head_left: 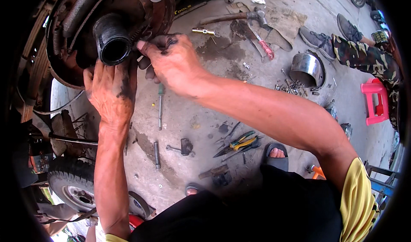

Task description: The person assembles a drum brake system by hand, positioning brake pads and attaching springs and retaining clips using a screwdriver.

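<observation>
We see a rusty round brake plate [160,15] around a black tubular axle end [112,38]. Our greasy left hand [110,90] lies flat, fingers together, beneath the tube; our right hand [171,62] pinches at its spring-side edge.

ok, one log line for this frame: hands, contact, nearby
left hand: on black axle tube underside | right hand: fingertips at rusty brake hub | floor: pliers, hammer

A vehicle repair workshop is shown. An oil-stained concrete floor [205,113] is strewn with tools: a hammer [233,17], pliers [239,143], a screwdriver [160,105] and loose bolts [293,88]. A rusty brake hub [115,32] is exposed, and a removed wheel [75,184] is seen nearby.
</observation>
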{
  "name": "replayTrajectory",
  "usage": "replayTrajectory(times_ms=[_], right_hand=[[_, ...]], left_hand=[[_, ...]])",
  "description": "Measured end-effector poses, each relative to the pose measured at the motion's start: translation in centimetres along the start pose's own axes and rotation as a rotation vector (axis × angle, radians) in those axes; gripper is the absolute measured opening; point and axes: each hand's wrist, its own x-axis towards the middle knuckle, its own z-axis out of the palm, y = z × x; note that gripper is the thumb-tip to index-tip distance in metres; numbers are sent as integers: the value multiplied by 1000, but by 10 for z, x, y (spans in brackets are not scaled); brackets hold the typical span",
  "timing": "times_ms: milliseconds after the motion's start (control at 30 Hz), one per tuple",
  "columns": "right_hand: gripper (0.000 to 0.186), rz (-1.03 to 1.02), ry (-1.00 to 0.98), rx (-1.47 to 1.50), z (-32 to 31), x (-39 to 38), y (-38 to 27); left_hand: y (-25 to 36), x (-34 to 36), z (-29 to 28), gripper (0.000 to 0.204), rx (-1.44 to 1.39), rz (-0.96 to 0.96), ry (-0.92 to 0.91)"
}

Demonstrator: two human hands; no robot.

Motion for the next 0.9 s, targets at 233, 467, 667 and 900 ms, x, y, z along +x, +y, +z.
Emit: replayTrajectory(times_ms=[233,467,667,900], right_hand=[[28,-163,53,-82,2,10,11],[26,-23,15,57,0,7,1],[26,51,-4,71,2,6,-9],[27,61,42,81,6,7,-7]], left_hand=[[-1,3,4,25,-42,35,33],[-1,-4,4,23,28,66,24],[-3,-6,-2,28,46,-18,-50],[-10,-7,-10,27,81,68,38]])
